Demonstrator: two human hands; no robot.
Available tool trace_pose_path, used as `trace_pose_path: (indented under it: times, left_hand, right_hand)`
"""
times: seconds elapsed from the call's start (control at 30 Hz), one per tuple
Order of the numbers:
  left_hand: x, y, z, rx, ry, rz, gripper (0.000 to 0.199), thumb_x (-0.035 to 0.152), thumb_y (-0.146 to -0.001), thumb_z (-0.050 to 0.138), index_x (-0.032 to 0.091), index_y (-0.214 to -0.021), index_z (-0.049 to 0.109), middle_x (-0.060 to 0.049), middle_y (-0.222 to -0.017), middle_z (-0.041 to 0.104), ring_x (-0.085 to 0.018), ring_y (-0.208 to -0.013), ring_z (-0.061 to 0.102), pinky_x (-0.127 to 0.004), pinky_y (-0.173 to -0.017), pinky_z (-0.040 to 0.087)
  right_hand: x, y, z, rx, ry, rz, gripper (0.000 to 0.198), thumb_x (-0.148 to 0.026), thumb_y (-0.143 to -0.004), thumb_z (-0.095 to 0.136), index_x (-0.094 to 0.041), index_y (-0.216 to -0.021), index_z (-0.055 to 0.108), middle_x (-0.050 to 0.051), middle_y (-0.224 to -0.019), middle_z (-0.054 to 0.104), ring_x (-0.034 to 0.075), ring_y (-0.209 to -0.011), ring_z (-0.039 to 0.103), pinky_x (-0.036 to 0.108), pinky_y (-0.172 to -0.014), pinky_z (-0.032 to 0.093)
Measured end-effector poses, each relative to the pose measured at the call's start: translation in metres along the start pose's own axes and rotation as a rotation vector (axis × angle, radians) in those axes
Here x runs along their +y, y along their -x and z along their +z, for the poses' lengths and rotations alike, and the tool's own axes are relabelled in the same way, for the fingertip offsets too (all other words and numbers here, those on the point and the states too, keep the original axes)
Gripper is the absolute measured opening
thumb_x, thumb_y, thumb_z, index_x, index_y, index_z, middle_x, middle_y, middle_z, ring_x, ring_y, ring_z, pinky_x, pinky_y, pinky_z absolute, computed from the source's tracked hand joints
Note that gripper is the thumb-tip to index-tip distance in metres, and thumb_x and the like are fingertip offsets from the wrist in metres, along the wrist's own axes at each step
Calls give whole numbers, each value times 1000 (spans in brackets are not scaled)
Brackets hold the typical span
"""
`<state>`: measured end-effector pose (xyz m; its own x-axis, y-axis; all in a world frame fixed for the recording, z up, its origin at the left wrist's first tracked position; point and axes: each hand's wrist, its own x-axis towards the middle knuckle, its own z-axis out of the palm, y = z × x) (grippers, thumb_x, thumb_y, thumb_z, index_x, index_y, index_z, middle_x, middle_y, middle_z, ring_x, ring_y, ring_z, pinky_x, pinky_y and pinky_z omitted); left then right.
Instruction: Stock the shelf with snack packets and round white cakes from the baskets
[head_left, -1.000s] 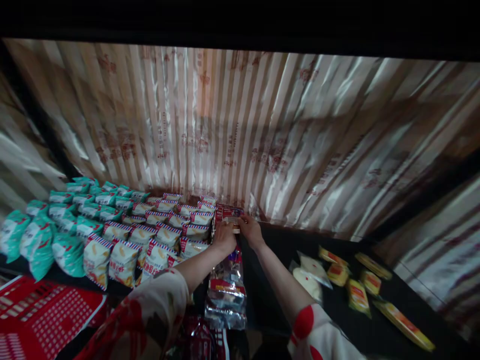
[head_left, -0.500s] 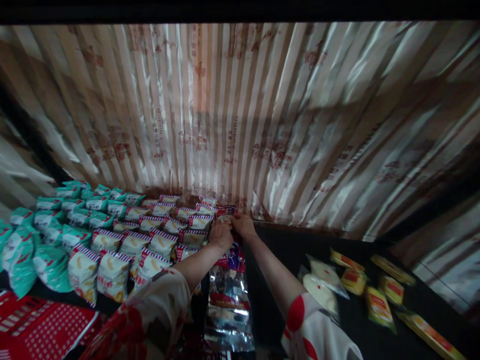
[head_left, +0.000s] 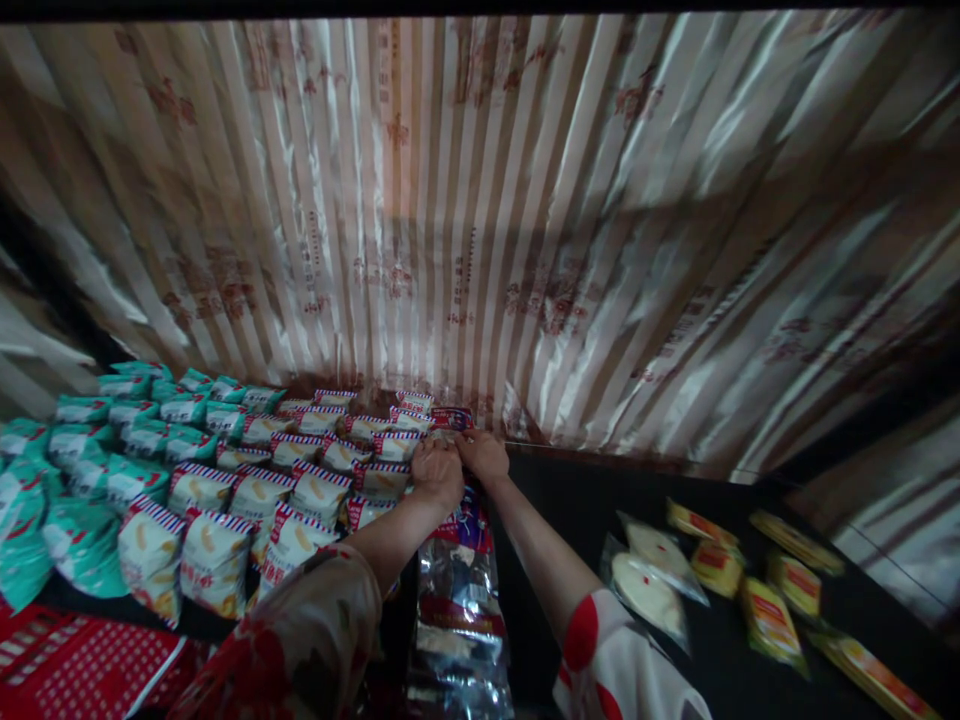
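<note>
My left hand (head_left: 437,470) and my right hand (head_left: 484,456) meet at the far end of a row of dark red and purple snack packets with clear windows. Both have bent fingers closed on the packet at the back (head_left: 451,418), whose red top shows just beyond them. Its lower part is hidden behind my hands. Nearer packets of the same kind (head_left: 459,592) lie overlapping under and between my forearms. White snack bags with striped red and blue tops (head_left: 380,480) stand right beside my left hand.
Teal bags (head_left: 135,486) stand in rows at the far left, with a red basket (head_left: 82,660) in front. On the black surface (head_left: 555,510) to the right lie round white items in clear wrap (head_left: 649,590) and several yellow packets (head_left: 772,620). A striped sheet (head_left: 480,200) hangs behind.
The view has shifted slightly. My right hand has slid a little left, closer against my left hand, which has turned slightly. Both remain at the back packet.
</note>
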<state>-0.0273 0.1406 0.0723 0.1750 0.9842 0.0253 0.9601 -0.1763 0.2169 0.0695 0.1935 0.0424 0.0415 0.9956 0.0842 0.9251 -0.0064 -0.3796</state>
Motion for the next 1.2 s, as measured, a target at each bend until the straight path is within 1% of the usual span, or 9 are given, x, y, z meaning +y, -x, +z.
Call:
trace_pose_path:
  times: [0.3,0.43,0.57,0.77,0.9,1.0,1.07,1.13,1.2]
  left_hand:
    - [1,3,-1,-21,8,36,44,17,-78,47,5,-121,53,-19,-124,55,-30,-122,43,-43,-100,34]
    - [9,13,-15,-35,20,71,41,16,-78,48,7,-117,56,-17,-124,56,-30,-121,44,-42,-100,35]
    - [18,34,-37,-85,44,90,37,15,-77,51,8,-112,59,-18,-116,61,-28,-115,52,-39,-96,41]
    - [26,96,-60,-208,108,142,28,18,-81,47,11,-103,63,-15,-102,68,-27,-98,64,-37,-80,51]
    - [17,154,-57,-231,170,235,27,19,-80,48,13,-103,60,-12,-101,67,-25,-94,65,-37,-80,52]
    - [0,204,-38,-145,321,392,24,16,-81,44,11,-97,61,-13,-101,66,-23,-94,63,-36,-84,50]
    - [-17,235,-18,-156,452,411,25,12,-79,44,11,-96,61,-12,-101,67,-20,-92,62,-31,-85,49]
    - [-38,261,7,-320,501,342,26,12,-79,42,14,-93,64,-8,-96,68,-18,-89,63,-28,-82,49]
    - [-62,283,34,-576,441,174,23,15,-79,46,18,-90,66,-5,-92,70,-16,-85,63,-24,-78,48]
  right_hand:
    - [10,-3,11,124,-125,-74,26,-26,-85,47,-19,-86,72,7,-98,71,18,-93,64,25,-86,44]
    - [15,4,5,206,-188,-94,24,-24,-82,49,-21,-90,72,6,-102,70,18,-101,62,28,-90,45]
    - [20,29,-7,260,-283,-105,28,-26,-82,46,-19,-95,70,8,-104,69,20,-101,62,32,-90,46]
    - [16,107,-14,369,-648,-114,28,-31,-79,49,-19,-95,68,8,-109,66,22,-104,59,40,-97,41]
    - [1,181,-16,373,-791,-145,29,-33,-83,47,-19,-101,65,7,-108,66,20,-102,59,39,-94,44]
    - [-16,241,-15,313,-823,-154,29,-29,-86,43,-21,-107,63,5,-104,66,19,-95,62,37,-89,47]
    - [-28,278,-6,241,-823,-183,29,-25,-87,41,-23,-105,64,5,-102,67,18,-93,63,36,-87,48]
    - [-38,310,12,150,-811,-206,31,-23,-87,38,-23,-100,66,5,-98,68,18,-89,64,34,-83,49]
    - [-45,336,40,-23,-779,-233,36,-18,-86,35,-23,-101,67,7,-99,68,18,-91,63,32,-82,50]
